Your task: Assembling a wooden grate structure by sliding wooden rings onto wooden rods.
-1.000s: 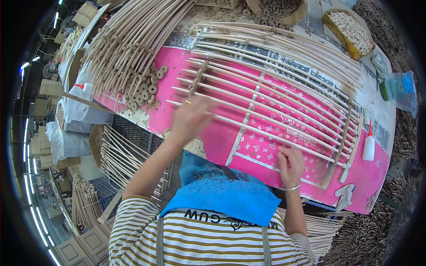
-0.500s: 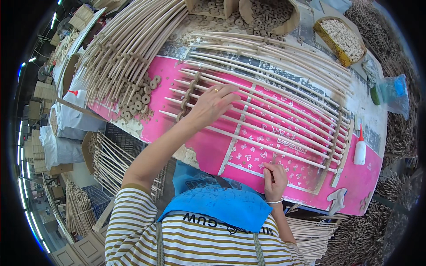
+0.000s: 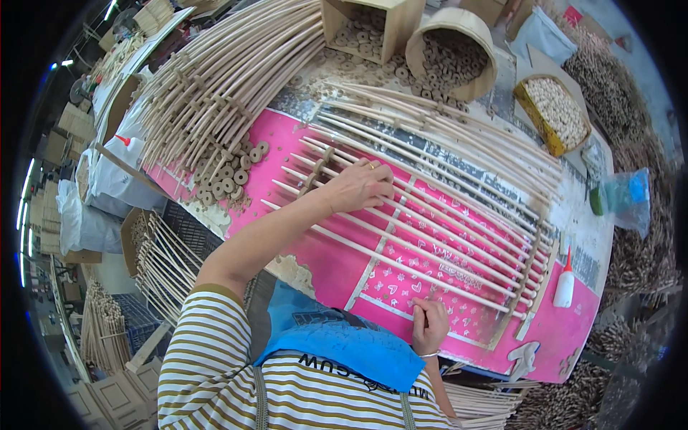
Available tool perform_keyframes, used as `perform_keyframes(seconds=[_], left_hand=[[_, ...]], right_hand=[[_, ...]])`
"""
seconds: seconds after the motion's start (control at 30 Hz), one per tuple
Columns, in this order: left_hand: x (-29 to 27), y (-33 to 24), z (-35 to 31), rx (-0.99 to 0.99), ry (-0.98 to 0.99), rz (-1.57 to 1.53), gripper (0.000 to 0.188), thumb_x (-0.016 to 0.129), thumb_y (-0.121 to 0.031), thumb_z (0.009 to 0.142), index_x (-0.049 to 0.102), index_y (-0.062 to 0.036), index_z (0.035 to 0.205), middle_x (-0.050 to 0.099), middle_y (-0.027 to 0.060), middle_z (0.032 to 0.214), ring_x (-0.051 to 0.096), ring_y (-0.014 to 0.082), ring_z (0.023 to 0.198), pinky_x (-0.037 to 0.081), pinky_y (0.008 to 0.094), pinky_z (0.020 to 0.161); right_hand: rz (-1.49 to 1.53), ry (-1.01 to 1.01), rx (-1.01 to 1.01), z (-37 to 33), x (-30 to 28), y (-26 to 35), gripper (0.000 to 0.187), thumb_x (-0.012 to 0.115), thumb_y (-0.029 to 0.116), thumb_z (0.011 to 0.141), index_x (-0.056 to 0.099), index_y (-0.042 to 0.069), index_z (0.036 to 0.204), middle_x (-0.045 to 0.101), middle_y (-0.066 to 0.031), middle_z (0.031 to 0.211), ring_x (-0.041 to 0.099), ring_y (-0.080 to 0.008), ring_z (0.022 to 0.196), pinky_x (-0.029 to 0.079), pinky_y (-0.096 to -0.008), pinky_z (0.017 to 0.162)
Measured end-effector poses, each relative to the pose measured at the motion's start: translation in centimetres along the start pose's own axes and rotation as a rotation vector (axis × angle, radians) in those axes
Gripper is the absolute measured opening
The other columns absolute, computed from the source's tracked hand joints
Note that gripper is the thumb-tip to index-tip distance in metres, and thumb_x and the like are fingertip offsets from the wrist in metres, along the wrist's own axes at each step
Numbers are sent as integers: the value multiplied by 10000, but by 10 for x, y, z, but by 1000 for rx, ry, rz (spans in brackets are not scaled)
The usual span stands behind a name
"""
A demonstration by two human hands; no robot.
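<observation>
One left hand (image 3: 362, 185) and one right hand (image 3: 430, 324) are over one counter (image 3: 322, 265). There are two red-tipped bottles (image 3: 565, 289), one right, one left. On the far side stand one square wooden box (image 3: 401, 30) and one round tub (image 3: 479, 86); far right, one yellow tray (image 3: 539, 127). One finger ring (image 3: 372, 166) and one bracelet (image 3: 430, 354) are worn. Wooden rods (image 3: 222, 64) and loose brown discs (image 3: 228, 172) are too many to count.
</observation>
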State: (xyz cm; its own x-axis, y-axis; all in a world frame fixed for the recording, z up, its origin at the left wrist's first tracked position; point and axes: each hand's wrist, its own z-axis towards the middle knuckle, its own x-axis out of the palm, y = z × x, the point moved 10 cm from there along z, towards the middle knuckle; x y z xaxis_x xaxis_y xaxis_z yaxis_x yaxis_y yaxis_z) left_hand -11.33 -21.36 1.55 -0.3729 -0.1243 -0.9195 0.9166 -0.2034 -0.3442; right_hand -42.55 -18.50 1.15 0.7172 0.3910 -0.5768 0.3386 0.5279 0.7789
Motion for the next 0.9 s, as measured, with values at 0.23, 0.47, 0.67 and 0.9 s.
perform_keyframes(seconds=[0.23, 0.47, 0.67, 0.9], left_hand=[[-30, 1, -8, 64, -118, -228, 148, 760, -220, 887, 760, -125, 1000, 611, 50, 1128, 636, 259, 1100, 494, 458, 917], [-159, -20, -137, -160, -491, -167, 146, 748, -175, 923, 755, -99, 1047, 616, 95, 1141, 653, 297, 1068, 525, 466, 878], [-219, -69, -427, -774, -1070, 106, 236, 807, -102, 889, 782, -45, 1116, 656, 115, 1159, 651, 275, 1110, 520, 376, 964], [-115, -162, -689, -1468, -1553, 395, 246, 788, -92, 908, 773, -10, 1139, 639, 83, 1108, 629, 174, 889, 524, 316, 825]], right_hand=[[-29, 24, -14, -1, 10, 0, 83, 739, 27, 927, 771, 44, 1002, 694, -112, 878, 655, -262, 795, 503, -369, 704], [-68, 46, -139, -9, 14, -23, 121, 693, 17, 969, 765, 1, 1065, 683, -149, 913, 635, -299, 840, 499, -397, 751], [38, 164, -151, 6, 35, -22, 155, 671, 62, 1023, 743, -48, 1106, 648, -136, 921, 602, -255, 837, 480, -382, 746], [32, 409, -210, 32, 75, 32, 176, 643, 107, 1051, 730, -5, 1156, 649, -32, 987, 515, -105, 801, 407, -276, 677]])
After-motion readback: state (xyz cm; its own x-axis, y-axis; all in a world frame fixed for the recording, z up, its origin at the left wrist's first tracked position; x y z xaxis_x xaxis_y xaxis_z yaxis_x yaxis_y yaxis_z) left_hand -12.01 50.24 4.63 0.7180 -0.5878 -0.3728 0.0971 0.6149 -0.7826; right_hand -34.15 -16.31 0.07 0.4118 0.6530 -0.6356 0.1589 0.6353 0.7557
